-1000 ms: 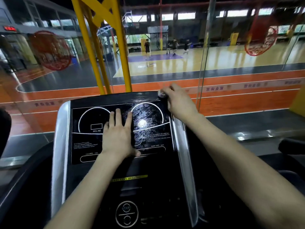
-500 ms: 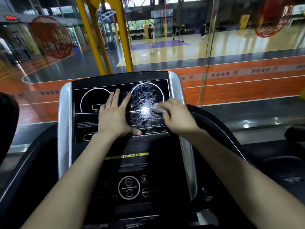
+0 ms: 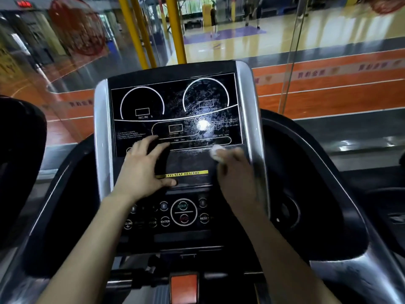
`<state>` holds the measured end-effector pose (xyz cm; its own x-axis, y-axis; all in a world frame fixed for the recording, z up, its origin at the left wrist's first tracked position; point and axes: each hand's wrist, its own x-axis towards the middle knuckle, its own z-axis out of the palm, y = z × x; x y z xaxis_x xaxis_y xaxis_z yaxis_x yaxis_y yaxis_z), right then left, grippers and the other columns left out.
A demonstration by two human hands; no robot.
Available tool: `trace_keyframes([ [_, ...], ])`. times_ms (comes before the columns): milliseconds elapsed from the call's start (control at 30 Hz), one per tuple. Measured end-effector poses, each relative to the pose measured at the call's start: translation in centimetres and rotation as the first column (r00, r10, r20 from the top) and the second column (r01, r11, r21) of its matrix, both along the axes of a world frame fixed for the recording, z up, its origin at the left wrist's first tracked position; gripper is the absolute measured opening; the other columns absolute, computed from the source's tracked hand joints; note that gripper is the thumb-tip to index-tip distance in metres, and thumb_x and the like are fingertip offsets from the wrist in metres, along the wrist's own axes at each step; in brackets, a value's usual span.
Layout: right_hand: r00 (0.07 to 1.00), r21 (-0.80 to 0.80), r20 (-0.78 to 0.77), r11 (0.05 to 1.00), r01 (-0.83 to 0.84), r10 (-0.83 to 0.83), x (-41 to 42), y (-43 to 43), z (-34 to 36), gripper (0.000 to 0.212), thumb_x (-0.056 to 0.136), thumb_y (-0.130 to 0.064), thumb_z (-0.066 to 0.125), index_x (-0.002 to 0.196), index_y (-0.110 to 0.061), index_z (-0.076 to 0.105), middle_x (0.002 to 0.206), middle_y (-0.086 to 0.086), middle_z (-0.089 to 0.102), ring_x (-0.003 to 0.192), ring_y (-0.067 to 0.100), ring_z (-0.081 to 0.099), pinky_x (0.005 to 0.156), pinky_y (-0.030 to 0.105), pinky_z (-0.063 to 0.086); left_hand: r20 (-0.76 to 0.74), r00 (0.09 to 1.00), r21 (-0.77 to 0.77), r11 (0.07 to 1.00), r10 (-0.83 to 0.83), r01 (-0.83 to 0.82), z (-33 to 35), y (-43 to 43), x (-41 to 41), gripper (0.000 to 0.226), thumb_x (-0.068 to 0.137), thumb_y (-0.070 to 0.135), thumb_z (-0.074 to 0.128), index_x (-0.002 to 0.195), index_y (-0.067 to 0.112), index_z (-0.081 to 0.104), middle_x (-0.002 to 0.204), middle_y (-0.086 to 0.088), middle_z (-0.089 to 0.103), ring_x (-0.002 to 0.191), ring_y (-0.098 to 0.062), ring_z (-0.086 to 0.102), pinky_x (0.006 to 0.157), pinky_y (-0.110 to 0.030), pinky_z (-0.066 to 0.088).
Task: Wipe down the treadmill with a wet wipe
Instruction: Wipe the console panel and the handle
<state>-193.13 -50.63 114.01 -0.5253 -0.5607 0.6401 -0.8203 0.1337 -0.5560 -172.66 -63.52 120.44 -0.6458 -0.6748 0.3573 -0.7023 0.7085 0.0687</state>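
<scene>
The treadmill console (image 3: 175,102) fills the middle of the head view: a black display panel with white dials, framed by silver side rails. Wet smears shine on its right half. My right hand (image 3: 235,172) grips a balled white wet wipe (image 3: 215,152) at the panel's lower right edge; the hand is motion-blurred. My left hand (image 3: 144,166) lies flat with fingers spread on the lower left of the panel, thumb near the yellow strip (image 3: 186,174).
Below the hands sit round buttons, START (image 3: 183,206) and RESET (image 3: 204,218) among them, and an orange safety tab (image 3: 183,288). Black curved handrails (image 3: 317,163) flank the console. A glass wall ahead looks onto a sports court with yellow posts (image 3: 175,29).
My right hand has dragged the wipe from the console's top right corner down to its lower right edge. My left hand slid down from the panel's middle to its lower left.
</scene>
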Motion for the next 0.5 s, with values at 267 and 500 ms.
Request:
trace_keyframes([
  [267, 0.870, 0.293, -0.115, 0.854, -0.431, 0.479, 3.8, -1.0, 0.3, 0.042, 0.091, -0.004, 0.050, 0.113, -0.026, 0.078, 0.100, -0.002, 0.051, 0.092, 0.021, 0.057, 0.077, 0.033, 0.051, -0.006, 0.998, -0.043, 0.997, 0.065, -0.065, -1.7, 0.6, -0.5, 0.097, 0.056, 0.049, 0.100, 0.139, 0.026, 0.056, 0.128, -0.006, 0.049, 0.120, -0.034, 0.048, 0.101, -0.053, 0.048],
  [500, 0.942, 0.278, -0.326, 0.961, 0.008, 0.086, -9.3, -0.6, 9.1, 0.035, 0.100, -0.001, 0.054, 0.128, -0.014, 0.071, 0.116, 0.010, 0.054, 0.117, 0.032, 0.054, 0.093, 0.045, 0.047, 0.016, 0.996, -0.077, 0.994, 0.085, -0.084, -0.5, 2.2, -4.2, 0.080, 0.074, 0.064, 0.086, 0.134, 0.018, 0.060, 0.129, -0.011, 0.056, 0.119, -0.036, 0.051, 0.101, -0.053, 0.051],
])
